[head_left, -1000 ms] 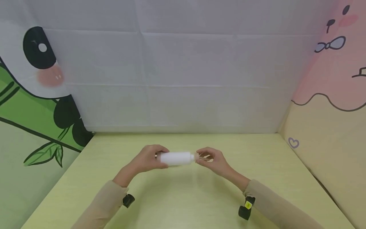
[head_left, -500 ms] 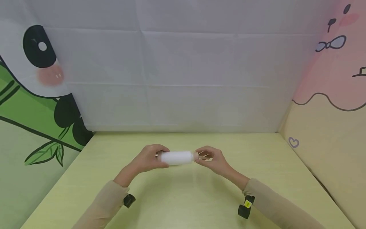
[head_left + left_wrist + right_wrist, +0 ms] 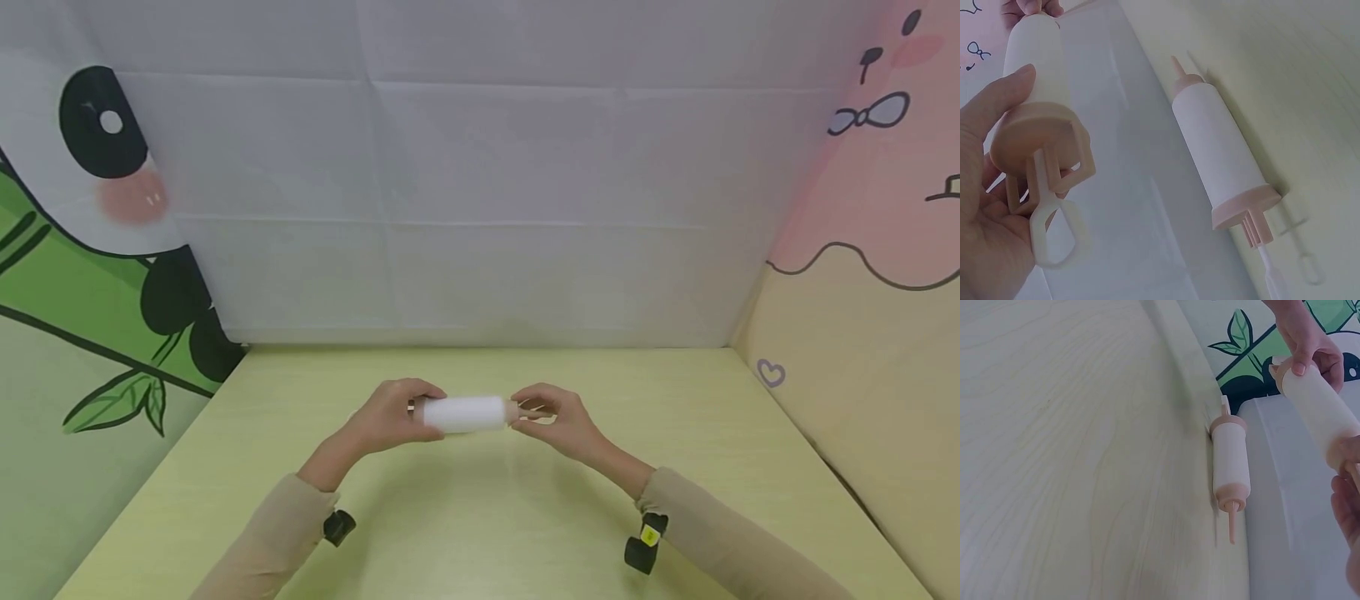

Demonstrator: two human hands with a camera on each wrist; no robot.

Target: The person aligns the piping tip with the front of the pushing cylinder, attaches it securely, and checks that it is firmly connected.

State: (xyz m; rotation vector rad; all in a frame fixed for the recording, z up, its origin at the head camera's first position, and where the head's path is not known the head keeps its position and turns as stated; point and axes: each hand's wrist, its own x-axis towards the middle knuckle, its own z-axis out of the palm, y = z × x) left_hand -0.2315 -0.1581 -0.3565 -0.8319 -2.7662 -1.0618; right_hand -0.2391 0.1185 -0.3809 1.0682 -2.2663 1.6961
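A large syringe with a white barrel (image 3: 465,413) lies level between my two hands, raised over the table. My left hand (image 3: 386,417) grips its plunger end, around the pink end cap (image 3: 1035,134); a white looped plunger handle (image 3: 1037,234) sticks out there. On the other end, the fingers of my right hand (image 3: 555,421) pinch the pink nozzle cap (image 3: 512,412), which sits up against the barrel. A second syringe (image 3: 1216,140) of the same kind lies on its side on the table, seen in both wrist views; the held one covers it in the head view.
The pale wood table (image 3: 480,517) reaches back to a white cloth wall (image 3: 487,208). Printed cartoon panels stand at the left (image 3: 75,333) and right (image 3: 862,333). A black wrist camera (image 3: 340,527) hangs at each sleeve.
My right hand has moved slightly left, and the white neck that showed between barrel and nozzle cap has disappeared as the cap came up to the barrel. My left hand is nearly still.
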